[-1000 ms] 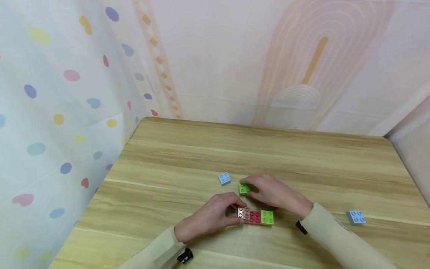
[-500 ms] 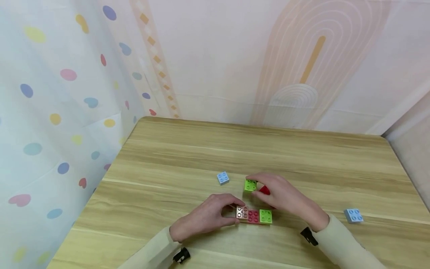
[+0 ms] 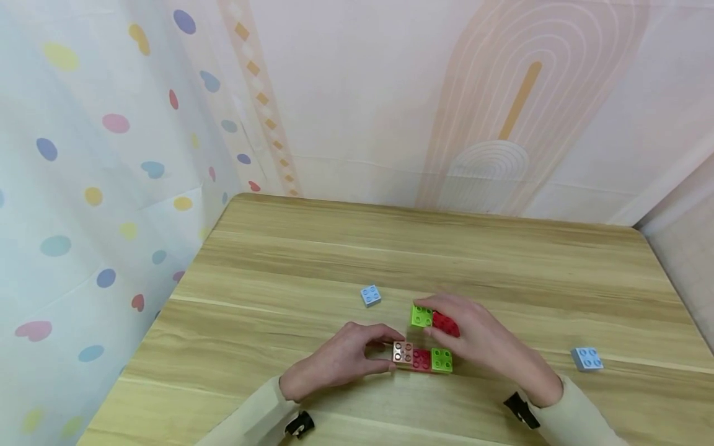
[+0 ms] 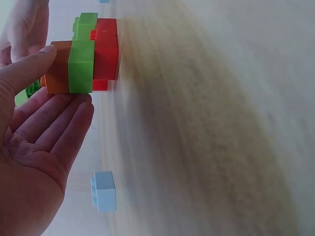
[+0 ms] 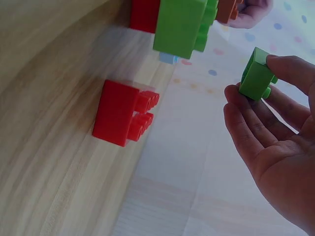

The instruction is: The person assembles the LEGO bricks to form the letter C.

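Note:
My left hand (image 3: pixel 338 362) holds the left end of a small brick build, thumb and fingers at an orange-brown brick (image 4: pixel 58 69). Under that brick is a green brick (image 4: pixel 81 69), set on a long red brick (image 4: pixel 106 51). A second green brick (image 3: pixel 441 359) sits on the red brick's right end, with red studs showing in between. My right hand (image 3: pixel 474 331) pinches a loose green brick (image 5: pixel 256 73), raised off the table behind the build. A separate red brick (image 5: pixel 114 115) stands studs-up on the table, partly covered by the right hand in the head view.
One light blue brick (image 3: pixel 370 295) lies behind the left hand. Another light blue brick (image 3: pixel 588 358) lies far to the right. The wooden table (image 3: pixel 312 248) backs onto hanging printed cloth (image 3: pixel 357 93).
My right hand has shifted right, carrying the green brick with it. The separate red brick, hidden under that hand earlier, now shows. My left hand keeps its hold on the build.

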A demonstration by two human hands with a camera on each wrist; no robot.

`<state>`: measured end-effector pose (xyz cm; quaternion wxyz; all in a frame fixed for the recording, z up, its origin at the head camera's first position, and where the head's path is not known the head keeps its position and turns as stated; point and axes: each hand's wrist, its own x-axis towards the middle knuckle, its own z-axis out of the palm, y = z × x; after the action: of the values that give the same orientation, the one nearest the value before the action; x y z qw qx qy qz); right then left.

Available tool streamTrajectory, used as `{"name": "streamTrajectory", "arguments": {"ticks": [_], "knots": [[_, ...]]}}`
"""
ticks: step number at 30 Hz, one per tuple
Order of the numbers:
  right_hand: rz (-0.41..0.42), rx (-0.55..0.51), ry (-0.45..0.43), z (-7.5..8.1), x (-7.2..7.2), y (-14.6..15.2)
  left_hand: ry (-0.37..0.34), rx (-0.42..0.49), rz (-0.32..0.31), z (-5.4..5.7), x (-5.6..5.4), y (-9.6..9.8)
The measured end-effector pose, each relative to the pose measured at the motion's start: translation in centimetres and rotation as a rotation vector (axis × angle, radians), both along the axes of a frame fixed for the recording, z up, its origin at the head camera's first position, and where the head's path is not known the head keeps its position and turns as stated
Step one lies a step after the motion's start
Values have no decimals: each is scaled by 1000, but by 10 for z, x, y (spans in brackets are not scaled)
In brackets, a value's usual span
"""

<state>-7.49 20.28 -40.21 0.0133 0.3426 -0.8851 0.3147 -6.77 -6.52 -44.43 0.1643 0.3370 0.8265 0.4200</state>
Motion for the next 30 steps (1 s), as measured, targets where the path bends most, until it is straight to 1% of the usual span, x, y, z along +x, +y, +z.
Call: {"name": "streamTrajectory", "arguments": {"ticks": [4, 9, 13, 22, 26, 30], "knots": [[23, -40, 57, -2, 4, 0, -6, 3, 5, -1, 0, 0], [47, -78, 85, -4, 8, -1, -36, 23, 11, -2, 0, 0], [45, -97, 74, -4, 12, -3, -53, 35, 12, -3, 0, 0], [55, -146, 46, -8, 18, -7, -25, 15, 15, -3, 1, 0], [69, -121, 48, -11, 20, -10, -13, 18, 19, -4, 0, 0], [73, -91, 12, -12, 22, -13, -7, 27, 19, -5, 0, 0]]}}
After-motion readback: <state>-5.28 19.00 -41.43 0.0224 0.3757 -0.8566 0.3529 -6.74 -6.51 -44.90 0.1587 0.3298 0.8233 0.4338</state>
